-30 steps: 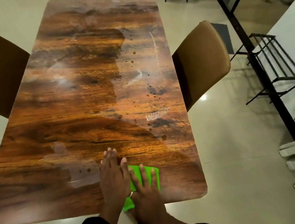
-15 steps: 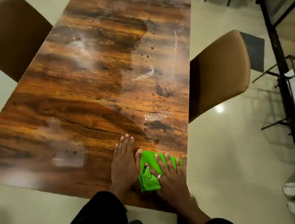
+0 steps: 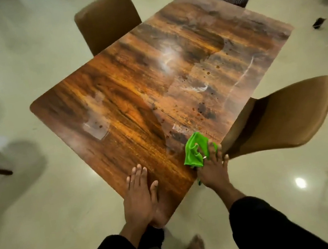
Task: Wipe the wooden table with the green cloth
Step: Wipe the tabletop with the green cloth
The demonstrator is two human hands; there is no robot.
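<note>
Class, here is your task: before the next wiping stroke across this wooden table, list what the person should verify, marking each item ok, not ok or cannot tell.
1. The green cloth lies on the wooden table under the right hand: ok.
2. Firm grip on the cloth: cannot tell; it is bunched over the fingers.
3. The left hand lies flat on the table, apart from the cloth: ok.
4. Surface ahead clean: not ok; dark spots and a pale streak show.
5. Room for the stroke: not ok; the chair back stands close beside the right hand.
</note>
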